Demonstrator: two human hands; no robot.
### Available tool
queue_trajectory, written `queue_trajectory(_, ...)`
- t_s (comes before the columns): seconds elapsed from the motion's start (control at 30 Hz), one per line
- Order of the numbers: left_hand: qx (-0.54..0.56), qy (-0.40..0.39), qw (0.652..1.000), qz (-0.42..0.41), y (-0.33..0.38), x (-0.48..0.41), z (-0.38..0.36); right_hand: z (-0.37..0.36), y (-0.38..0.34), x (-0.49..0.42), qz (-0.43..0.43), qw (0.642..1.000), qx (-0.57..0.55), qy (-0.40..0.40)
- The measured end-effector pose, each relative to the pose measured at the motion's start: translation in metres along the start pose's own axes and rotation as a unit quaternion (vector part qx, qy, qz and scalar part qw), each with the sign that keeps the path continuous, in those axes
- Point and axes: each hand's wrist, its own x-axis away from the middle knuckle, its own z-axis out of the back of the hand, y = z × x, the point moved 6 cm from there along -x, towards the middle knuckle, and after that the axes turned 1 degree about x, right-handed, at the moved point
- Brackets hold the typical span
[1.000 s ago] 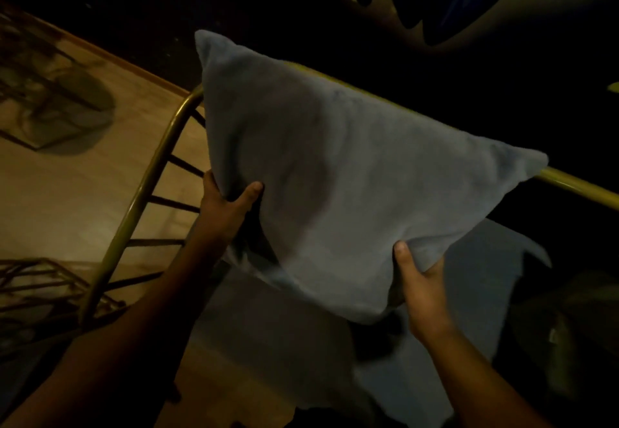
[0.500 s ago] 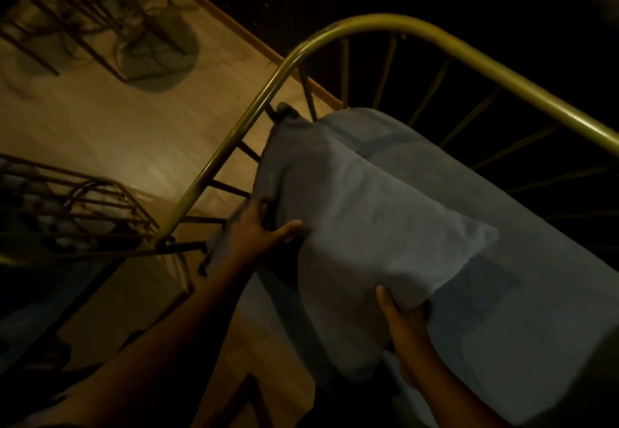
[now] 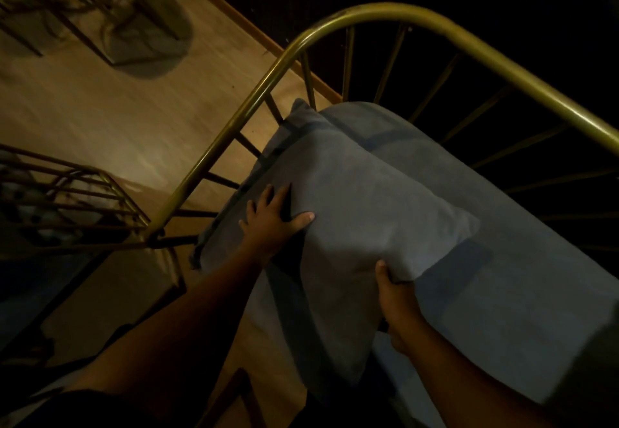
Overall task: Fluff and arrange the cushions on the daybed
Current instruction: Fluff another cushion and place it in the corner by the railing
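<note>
A grey-blue cushion (image 3: 368, 213) lies on the daybed's grey-blue mattress (image 3: 522, 293), pushed into the corner by the brass rail (image 3: 234, 119). My left hand (image 3: 271, 223) presses on the cushion's left edge with fingers spread and thumb on top. My right hand (image 3: 395, 297) grips the cushion's near right edge, thumb over the fabric. A second cushion's corner (image 3: 301, 116) pokes out behind it, near the rail's bars.
The brass rail curves around the daybed's head and far side (image 3: 502, 69), with thin spindles below. A wooden floor (image 3: 100, 119) lies to the left. A brass wire side table (image 3: 73, 206) stands at left, and chair legs (image 3: 100, 8) at upper left.
The cushion was held up in the air a second ago; it has come down onto the mattress in the rail's corner. My left hand shifted from gripping its edge to pressing on it.
</note>
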Motion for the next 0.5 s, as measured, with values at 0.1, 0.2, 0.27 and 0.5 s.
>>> queue_trajectory(0.1,-0.037,-0.022,0.999,-0.026,0.01,0.01,-0.011,-0.007,0.017,-0.015,-0.022,0.999,0.019,-0.016)
queue_trajectory(0.2,-0.102,-0.051,0.993,-0.04,0.014,0.025,-0.027,0.006,0.005,0.0,-0.048,0.996,0.075,-0.008)
queue_trajectory(0.27,-0.123,-0.046,0.99,-0.045,0.02,0.033,-0.036,0.02,-0.017,0.013,-0.003,0.989,0.15,-0.002)
queue_trajectory(0.5,-0.131,-0.069,0.977,-0.152,0.085,0.091,-0.084,0.089,-0.057,0.051,0.106,0.98,0.168,0.022)
